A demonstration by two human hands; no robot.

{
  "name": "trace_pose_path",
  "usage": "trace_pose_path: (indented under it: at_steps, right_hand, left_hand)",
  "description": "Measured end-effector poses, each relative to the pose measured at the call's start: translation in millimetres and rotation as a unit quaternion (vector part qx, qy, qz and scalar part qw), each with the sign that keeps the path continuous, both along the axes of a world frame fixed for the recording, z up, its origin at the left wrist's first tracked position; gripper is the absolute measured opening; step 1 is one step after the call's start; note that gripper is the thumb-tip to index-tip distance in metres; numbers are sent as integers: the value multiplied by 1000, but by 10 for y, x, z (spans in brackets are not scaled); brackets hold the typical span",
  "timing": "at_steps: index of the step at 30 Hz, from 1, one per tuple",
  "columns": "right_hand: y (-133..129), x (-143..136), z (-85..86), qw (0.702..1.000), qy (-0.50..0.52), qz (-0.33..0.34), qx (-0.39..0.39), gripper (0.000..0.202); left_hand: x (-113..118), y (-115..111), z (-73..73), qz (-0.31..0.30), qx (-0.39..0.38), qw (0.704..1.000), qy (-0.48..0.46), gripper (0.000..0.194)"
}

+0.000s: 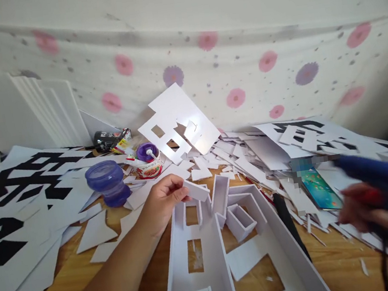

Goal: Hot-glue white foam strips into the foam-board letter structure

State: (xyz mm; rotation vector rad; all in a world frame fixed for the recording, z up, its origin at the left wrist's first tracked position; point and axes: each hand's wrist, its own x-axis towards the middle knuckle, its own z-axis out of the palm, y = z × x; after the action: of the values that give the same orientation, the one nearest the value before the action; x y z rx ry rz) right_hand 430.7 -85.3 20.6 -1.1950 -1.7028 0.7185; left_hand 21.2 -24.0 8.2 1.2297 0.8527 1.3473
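Observation:
My left hand (168,196) pinches a small white foam-board strip (197,190) by its left end, over the far end of a white foam-board letter shell (217,258). That shell has upright walls around its edges and rectangular openings in its base. At the right, my right hand (373,216) is wrapped round a blue glue gun (386,181) with a dark cord hanging down. Motion blurs both the hand and the gun, whose nozzle points left. Small box-like walled parts (240,221) stand in the middle of the shell.
White offcuts (246,157) litter the table behind. A purple jar (108,184) and a paper tub (148,166) stand back left. Black-printed sheets (14,199) cover the left side. A phone (321,188) lies at right, near a black rod-like object (289,221). A cut-out board (179,118) leans on the wall.

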Motion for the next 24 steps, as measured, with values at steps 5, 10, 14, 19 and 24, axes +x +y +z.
trace_pose_path:
  at_steps: [5, 10, 14, 19, 24]
  right_hand:
    - [200, -960, 35, 956, 127, 234, -128, 28]
    - [455, -1331, -132, 949, 156, 231, -145, 23]
    - [457, -1300, -277, 949, 177, 216, -147, 22]
    - [366, -1334, -279, 956, 181, 150, -176, 25]
    - [312, -1350, -281, 972, 124, 127, -157, 26]
  left_hand:
    - [27, 0, -18, -14, -38, 997, -69, 26]
    - [57, -1, -12, -15, -120, 980, -156, 29]
    - [92, -17, -25, -29, -157, 974, -160, 30]
    - [129, -43, -26, -35, -165, 976, -139, 30]
    - [157, -64, -18, -31, -153, 978, -137, 30]
